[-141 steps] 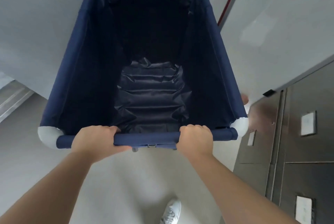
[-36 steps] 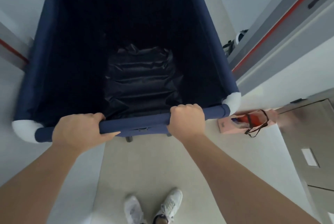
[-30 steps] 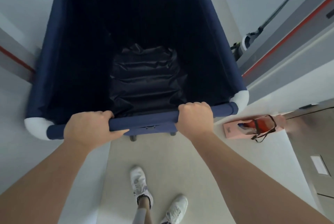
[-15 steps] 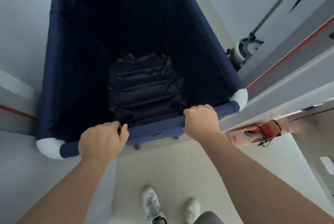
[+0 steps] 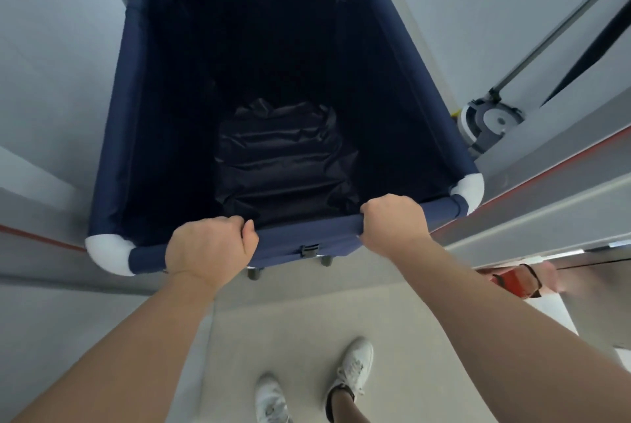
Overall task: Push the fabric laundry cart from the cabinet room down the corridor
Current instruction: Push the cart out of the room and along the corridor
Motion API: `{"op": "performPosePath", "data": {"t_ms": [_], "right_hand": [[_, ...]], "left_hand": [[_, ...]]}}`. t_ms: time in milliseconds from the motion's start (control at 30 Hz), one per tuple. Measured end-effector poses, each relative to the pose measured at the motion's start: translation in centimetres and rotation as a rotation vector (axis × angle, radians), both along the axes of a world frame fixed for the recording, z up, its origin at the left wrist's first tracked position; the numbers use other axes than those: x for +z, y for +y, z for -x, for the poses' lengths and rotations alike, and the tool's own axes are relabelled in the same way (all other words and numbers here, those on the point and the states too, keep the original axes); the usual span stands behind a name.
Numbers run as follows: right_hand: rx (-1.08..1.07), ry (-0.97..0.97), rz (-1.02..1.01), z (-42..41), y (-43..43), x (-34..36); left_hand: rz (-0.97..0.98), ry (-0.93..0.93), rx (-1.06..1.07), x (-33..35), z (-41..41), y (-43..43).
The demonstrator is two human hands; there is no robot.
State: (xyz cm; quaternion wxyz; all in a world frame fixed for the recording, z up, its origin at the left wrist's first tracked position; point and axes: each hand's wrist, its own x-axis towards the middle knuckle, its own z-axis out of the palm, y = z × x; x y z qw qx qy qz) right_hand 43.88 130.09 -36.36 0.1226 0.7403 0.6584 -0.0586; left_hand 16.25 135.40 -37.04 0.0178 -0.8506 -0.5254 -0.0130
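Both the left hand point(image 5: 210, 248) and right hand point(image 5: 392, 224) are clamped on the near rail of the cart point(image 5: 136, 115), which sits ahead of them, apparently passing a doorway; most of the corridor seems left.

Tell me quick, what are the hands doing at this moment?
Left hand: closed around the near top rail of the laundry cart.
Right hand: closed around the same rail, nearer the right corner.

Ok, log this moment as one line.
stage: pushing | left hand: shut on cart rail | right hand: shut on cart rail | laundry cart: empty, between walls | pink bag: floor, right
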Motion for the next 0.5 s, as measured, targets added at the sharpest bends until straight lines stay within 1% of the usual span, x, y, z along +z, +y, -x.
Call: {"op": "performPosePath", "data": {"t_ms": [200,500], "right_hand": [[-0.054,0.006,0.005,2.2,-0.3,-0.2],[-0.188,-0.007,-0.022,3.7,-1.2,-1.0]], "left_hand": [[-0.065,0.001,-0.083,-0.4,1.9,2.7],[-0.082,-0.014,-0.148,-0.3,2.1,5.0]]}}
